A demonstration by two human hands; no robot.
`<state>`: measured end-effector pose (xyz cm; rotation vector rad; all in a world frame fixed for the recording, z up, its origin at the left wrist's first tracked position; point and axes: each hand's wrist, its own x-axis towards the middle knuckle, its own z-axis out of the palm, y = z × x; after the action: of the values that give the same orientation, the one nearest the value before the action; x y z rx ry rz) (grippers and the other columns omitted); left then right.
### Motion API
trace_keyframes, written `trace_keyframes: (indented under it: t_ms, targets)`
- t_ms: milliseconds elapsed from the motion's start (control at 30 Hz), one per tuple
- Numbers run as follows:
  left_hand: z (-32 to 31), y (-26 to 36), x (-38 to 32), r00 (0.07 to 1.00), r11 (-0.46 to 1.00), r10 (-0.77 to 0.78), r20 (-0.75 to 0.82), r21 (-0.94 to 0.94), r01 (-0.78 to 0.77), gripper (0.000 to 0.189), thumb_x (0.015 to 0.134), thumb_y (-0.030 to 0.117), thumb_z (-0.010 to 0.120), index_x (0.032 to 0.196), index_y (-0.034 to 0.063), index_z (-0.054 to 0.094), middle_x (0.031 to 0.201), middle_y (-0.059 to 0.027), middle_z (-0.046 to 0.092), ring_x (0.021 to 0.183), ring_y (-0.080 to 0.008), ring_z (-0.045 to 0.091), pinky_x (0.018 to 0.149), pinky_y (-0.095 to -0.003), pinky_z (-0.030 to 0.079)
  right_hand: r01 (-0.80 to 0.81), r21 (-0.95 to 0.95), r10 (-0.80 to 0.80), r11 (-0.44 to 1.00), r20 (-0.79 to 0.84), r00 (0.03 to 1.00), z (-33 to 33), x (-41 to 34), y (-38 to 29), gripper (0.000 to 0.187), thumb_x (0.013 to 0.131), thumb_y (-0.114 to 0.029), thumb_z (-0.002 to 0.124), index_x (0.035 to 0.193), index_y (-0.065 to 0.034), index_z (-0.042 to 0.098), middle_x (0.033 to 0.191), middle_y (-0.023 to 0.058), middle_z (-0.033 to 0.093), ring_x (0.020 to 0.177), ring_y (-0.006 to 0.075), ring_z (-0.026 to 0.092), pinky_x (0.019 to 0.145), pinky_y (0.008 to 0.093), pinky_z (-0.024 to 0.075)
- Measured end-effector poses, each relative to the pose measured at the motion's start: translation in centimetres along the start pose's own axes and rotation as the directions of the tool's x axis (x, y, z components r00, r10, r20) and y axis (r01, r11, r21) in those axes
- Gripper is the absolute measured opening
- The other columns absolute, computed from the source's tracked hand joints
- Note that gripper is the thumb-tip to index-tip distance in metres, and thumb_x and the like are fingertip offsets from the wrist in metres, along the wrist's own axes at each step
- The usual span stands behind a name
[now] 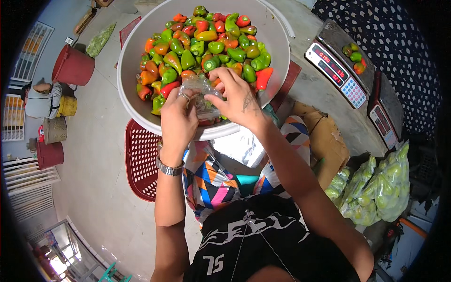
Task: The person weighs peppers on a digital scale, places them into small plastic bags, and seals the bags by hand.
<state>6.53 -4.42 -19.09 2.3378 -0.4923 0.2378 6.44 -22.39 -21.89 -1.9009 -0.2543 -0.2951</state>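
Observation:
My left hand (pixel 179 118), with a ring and a wristwatch, grips one side of a clear plastic bag (pixel 202 95). My right hand (pixel 238 97) pinches the other side of it between thumb and fingers. Whether the bag holds anything cannot be told. Both hands are over the near part of a large round whitish tub (pixel 123 88) of small red, green and orange peppers (pixel 188 60). On the plate of a digital scale (pixel 336 74) at the right lie several peppers (pixel 356 56), with the lit display facing me.
A red perforated plastic basket (pixel 141 162) stands below the tub's left side. A second scale (pixel 384 120), a cardboard box (pixel 322 134) and filled plastic bags of green produce (pixel 391 187) are at the right. Red buckets (pixel 74 65) and a person (pixel 44 100) are at the far left.

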Motion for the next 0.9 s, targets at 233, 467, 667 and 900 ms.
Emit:
trace_keyframes:
  t_ms: [233, 467, 667, 900]
  targets:
    - [-0.6, -0.4, -0.6, 1.000, 0.999, 0.007, -0.008, -0.034, -0.008, 0.027, 0.085, 0.004, 0.071, 0.113, 0.0050, 0.073, 0.117, -0.0186, 0.066, 0.104, -0.0374, 0.066, 0.091, -0.0419, 0.052, 0.239, -0.155, -0.220, 0.959, 0.128, 0.967, 0.4, -0.3, 1.5, 0.019, 0.081, 0.005, 0.061, 0.097, -0.0048, 0.059, 0.108, 0.0136, 0.060, 0.095, 0.0386, 0.063, 0.079, 0.0454, 0.0523]
    - [-10.2, 7.6, -5.7, 0.900, 0.830, -0.134, -0.416, -0.543, -0.128, 0.022, 0.079, 0.000, 0.074, 0.099, -0.0050, 0.071, 0.101, -0.0140, 0.067, 0.087, -0.0181, 0.065, 0.077, -0.0280, 0.052, 0.188, -0.307, -0.166, 0.933, 0.099, 0.981, 0.2, -1.0, 2.6, 0.026, 0.079, 0.010, 0.057, 0.098, -0.0036, 0.067, 0.113, 0.0166, 0.060, 0.102, 0.0374, 0.064, 0.090, 0.0442, 0.0526]
    - [-15.9, 12.8, -7.2, 0.437, 0.381, 0.436, -0.786, -0.279, -0.881, 0.014, 0.086, 0.012, 0.069, 0.094, 0.0002, 0.067, 0.097, -0.0097, 0.066, 0.082, -0.0165, 0.063, 0.073, -0.0277, 0.051, 0.128, -0.351, -0.078, 0.927, 0.155, 0.985, 0.7, -0.8, 1.7, 0.025, 0.082, 0.005, 0.056, 0.101, -0.0053, 0.068, 0.115, 0.0171, 0.059, 0.102, 0.0375, 0.064, 0.089, 0.0446, 0.0526]
    - [-17.3, 14.5, -6.0, 0.313, 0.304, 0.556, -0.770, -0.162, -0.939, 0.020, 0.094, 0.025, 0.062, 0.088, 0.0063, 0.063, 0.091, -0.0048, 0.064, 0.077, -0.0147, 0.060, 0.069, -0.0274, 0.049, 0.132, -0.314, -0.094, 0.940, 0.132, 0.987, 1.1, -0.9, 1.9, 0.014, 0.083, 0.001, 0.059, 0.094, -0.0045, 0.066, 0.108, 0.0144, 0.059, 0.096, 0.0376, 0.064, 0.083, 0.0472, 0.0524]
